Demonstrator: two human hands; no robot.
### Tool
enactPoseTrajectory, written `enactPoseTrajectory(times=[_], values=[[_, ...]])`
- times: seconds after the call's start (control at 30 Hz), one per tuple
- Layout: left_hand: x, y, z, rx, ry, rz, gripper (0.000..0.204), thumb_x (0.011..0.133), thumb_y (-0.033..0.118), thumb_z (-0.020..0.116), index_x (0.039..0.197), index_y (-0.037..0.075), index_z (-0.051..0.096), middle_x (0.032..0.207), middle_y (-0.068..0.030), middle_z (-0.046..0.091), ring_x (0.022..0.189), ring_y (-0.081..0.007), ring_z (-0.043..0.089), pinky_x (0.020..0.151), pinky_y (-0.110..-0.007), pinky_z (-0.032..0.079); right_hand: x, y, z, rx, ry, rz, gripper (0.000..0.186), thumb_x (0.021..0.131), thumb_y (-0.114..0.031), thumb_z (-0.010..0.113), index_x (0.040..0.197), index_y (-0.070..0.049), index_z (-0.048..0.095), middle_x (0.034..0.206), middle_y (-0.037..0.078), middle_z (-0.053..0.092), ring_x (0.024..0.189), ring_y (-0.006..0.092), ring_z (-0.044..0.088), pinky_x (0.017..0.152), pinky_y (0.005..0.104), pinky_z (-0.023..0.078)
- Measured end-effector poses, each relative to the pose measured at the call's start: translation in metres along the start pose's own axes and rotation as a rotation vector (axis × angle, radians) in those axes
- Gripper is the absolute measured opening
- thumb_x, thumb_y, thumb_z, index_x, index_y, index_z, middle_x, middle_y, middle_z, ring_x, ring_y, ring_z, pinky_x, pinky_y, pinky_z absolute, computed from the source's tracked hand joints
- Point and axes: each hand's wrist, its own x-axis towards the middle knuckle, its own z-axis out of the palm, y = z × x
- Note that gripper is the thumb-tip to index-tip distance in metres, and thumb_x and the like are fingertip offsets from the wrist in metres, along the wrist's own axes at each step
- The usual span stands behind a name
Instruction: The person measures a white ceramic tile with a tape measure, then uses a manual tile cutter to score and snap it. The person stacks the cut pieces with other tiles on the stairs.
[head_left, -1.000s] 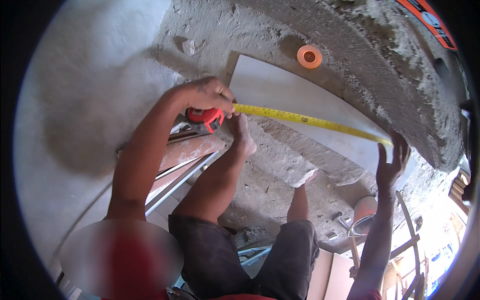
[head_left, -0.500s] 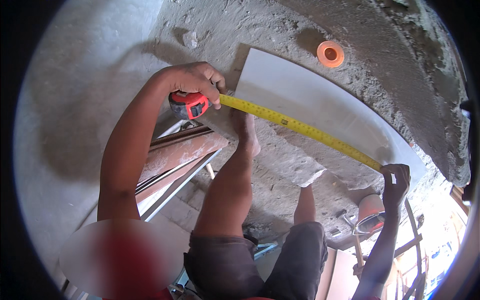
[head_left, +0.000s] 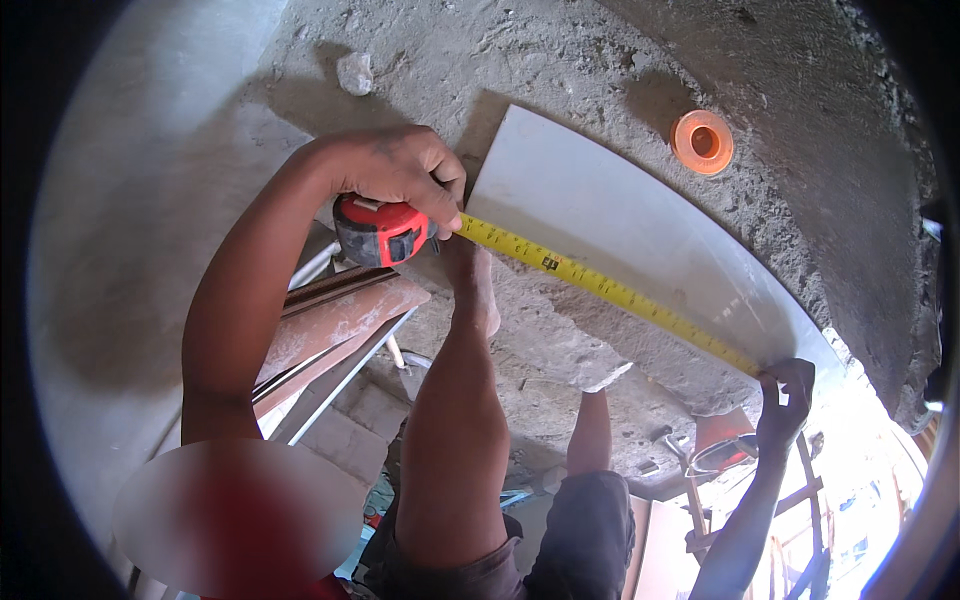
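Observation:
My left hand (head_left: 405,170), at upper left, pinches the yellow blade where it leaves a red and black tape measure (head_left: 380,232), whose case hangs just under the fingers. From there the blade (head_left: 625,297) runs taut, down and rightward, to my right hand (head_left: 785,402). That hand is closed on the blade's far end, so the hook is hidden. Along and partly under the blade lies a thin, pale grey slab (head_left: 625,205) with one curved long edge. It rests on rough concrete, and the blade crosses close to its near edge.
An orange ring-shaped roll (head_left: 702,142) lies beyond the slab's curved edge. A whitish stone chunk (head_left: 355,73) sits at upper left. My bare legs (head_left: 455,430) stand below the blade. Stacked reddish boards (head_left: 340,318) lean left of them; an orange bucket (head_left: 718,430) and wooden frame (head_left: 817,490) are at lower right.
The camera view has shifted a little. My left hand and the tape case sit slightly lower in the picture, and my right hand has moved down too. Both keep hold of the blade.

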Motion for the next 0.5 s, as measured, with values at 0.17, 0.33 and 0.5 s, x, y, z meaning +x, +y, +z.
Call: enactPoseTrajectory(times=[0.17, 0.33, 0.5], values=[[-0.004, -0.008, -0.004, 0.019, 0.019, 0.025, 0.027, 0.072, 0.02, 0.077, 0.088, -0.001, 0.07, 0.079, -0.0051, 0.069, 0.07, -0.0093, 0.06, 0.062, -0.025, 0.045, -0.009, 0.014, -0.01, -0.065, 0.009, 0.172, 0.008, 0.08, -0.008, 0.066, 0.085, -0.005, 0.06, 0.091, 0.006, 0.054, 0.086, 0.02, 0.053, 0.072, 0.0339, 0.041], [-0.008, -0.016, -0.01, -0.019, 0.027, 0.079, 0.025, 0.072, 0.02, 0.077, 0.086, 0.0, 0.071, 0.078, -0.0046, 0.069, 0.069, -0.0095, 0.06, 0.062, -0.025, 0.046, -0.017, 0.03, -0.014, 0.012, 0.033, 0.208, 0.006, 0.079, -0.005, 0.063, 0.084, -0.004, 0.059, 0.09, 0.006, 0.054, 0.085, 0.019, 0.052, 0.071, 0.0328, 0.04], [-0.003, -0.014, -0.011, 0.035, 0.007, 0.073, 0.019, 0.076, 0.021, 0.073, 0.083, 0.003, 0.072, 0.078, -0.004, 0.07, 0.067, -0.009, 0.059, 0.061, -0.026, 0.045, -0.018, 0.036, -0.017, 0.032, -0.002, 0.025, 0.007, 0.075, -0.004, 0.064, 0.079, -0.004, 0.058, 0.084, 0.007, 0.053, 0.086, 0.0208, 0.051, 0.071, 0.0336, 0.04]])
